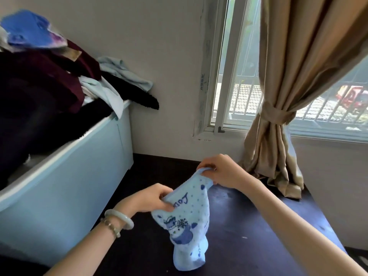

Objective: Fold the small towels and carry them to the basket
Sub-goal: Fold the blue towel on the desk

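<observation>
Towel (187, 218) hangs between my hands above the dark table (258, 226), its long axis running from far right down to near. My right hand (223, 174) pinches the far top corner; my left hand (151, 198) pinches the nearer one. The tail touches the table. Open room lies right; the blue bin (69, 186) crowds the left.
</observation>
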Tool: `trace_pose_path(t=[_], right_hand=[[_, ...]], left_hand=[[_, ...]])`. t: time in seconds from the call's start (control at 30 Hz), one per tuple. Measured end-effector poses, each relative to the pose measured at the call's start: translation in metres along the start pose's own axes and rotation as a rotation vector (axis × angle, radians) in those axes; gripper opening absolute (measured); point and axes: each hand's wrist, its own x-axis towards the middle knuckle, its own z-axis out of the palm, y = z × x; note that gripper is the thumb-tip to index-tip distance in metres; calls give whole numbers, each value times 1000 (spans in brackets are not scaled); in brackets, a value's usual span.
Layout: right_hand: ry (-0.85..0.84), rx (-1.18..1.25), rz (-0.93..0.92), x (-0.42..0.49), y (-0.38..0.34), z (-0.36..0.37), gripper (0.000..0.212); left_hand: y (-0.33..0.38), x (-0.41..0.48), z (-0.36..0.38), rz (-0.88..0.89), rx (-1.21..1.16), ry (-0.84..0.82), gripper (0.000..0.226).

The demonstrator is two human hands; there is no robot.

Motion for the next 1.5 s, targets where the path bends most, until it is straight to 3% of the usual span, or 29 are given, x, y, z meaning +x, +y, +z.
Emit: trace_pose_path(t=[0.13,0.37,0.47,0.6,0.73,0.93,1.1,1.17,1.33,1.5], right_hand=[[48,74,96,3,8,-37,21],[97,74,133,7,15,-81,9],[138,126,153,9,13,-96,12],[323,358,148,11,7,-111,5],[369,397,133,16,6,-120,7],[425,361,180,35,25,-121,8],[520,364,199,51,39,-125,16],[564,384,180,49,40,-126,10],[559,391,161,19,54,-116,6],[384,387,284,-34,69,-80,8]], left_hand=[[-4,-10,-18,-20,-24,125,4],[22,-20,-85,18,20,185,13],[42,-23,-112,61,-122,323,9],[66,-20,-140,170,-319,488,6],[80,-6,-155,253,-420,568,7],[77,29,-172,331,-392,643,4],[85,58,-173,356,-372,738,16],[87,64,-171,387,-377,773,8],[79,52,-144,417,-368,743,14],[47,22,-98,313,-118,498,16]])
